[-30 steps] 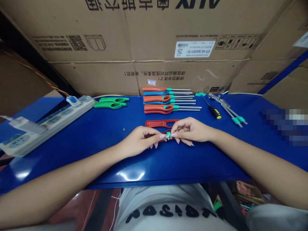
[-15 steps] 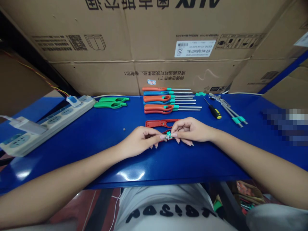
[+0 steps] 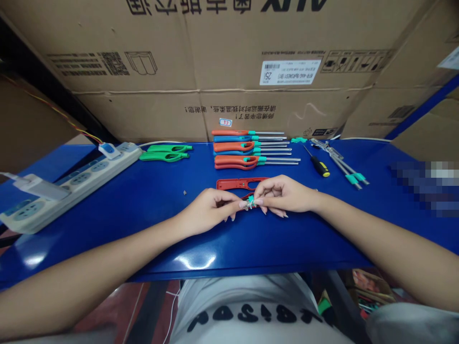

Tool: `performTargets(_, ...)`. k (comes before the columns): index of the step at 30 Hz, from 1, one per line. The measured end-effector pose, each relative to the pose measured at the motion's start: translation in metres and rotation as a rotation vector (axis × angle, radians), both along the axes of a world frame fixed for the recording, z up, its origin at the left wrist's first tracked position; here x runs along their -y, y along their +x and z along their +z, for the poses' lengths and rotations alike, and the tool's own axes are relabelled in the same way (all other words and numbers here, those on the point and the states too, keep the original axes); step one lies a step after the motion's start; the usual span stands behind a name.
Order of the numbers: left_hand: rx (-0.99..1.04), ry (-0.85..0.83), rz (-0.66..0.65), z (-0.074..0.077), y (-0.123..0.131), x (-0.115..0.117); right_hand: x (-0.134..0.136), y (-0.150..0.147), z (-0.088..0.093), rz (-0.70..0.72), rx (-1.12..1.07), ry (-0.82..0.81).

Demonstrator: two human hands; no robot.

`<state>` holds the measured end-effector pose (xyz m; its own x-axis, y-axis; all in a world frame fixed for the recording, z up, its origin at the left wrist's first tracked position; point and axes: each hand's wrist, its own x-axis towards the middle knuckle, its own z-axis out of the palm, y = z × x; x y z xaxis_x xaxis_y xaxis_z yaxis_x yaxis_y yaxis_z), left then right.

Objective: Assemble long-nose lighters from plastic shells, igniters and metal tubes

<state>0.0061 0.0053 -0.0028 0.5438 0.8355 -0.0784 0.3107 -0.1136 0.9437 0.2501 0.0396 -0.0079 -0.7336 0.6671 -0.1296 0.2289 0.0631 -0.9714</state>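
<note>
Thumb and finger of my left hand [image 3: 210,210] pinch the pale, metallic-looking side of a small teal piece [image 3: 251,199]. From the other side my right hand [image 3: 289,193] pinches the same piece, its remaining fingers curled below. Fingers cover much of it, so its exact shape is hidden. Just behind lies a red lighter handle half [image 3: 233,183], inner side up. A second red handle part shows only in slivers beneath and behind my fingers. A tiny metal spring-like bit [image 3: 185,192] rests on the table left of the handles.
Several orange and blue long-nosed lighters [image 3: 236,161] lie stacked behind the hands. Green handle halves [image 3: 165,156] sit back left, near a white power strip [image 3: 77,184]. To the right are a screwdriver [image 3: 319,165] and metal rods with teal ends [image 3: 353,179]. A cardboard box [image 3: 150,105] walls the back.
Both hands stay almost in place around the teal piece. My right fingers have shifted very slightly left.
</note>
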Motion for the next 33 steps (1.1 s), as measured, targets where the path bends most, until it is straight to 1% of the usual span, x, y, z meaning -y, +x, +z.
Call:
performTargets(7,0.010,0.000,0.017,-0.0015,0.0017,-0.0003,0.0005,-0.0004,-0.0022,-0.006,-0.008,0.001)
performTargets(18,0.002,-0.009,-0.007,-0.0003,0.0021,-0.0003,-0.0005,-0.0014,0.0003,-0.027,-0.035,0.002)
performTargets(25,0.006,0.014,0.019,-0.0011,0.0031,0.0019,0.0004,-0.0009,-0.0019,-0.032,-0.028,0.018)
performTargets(33,0.004,0.001,0.040,-0.0011,0.0042,0.0020,0.0009,-0.0017,-0.0014,-0.031,-0.031,0.015)
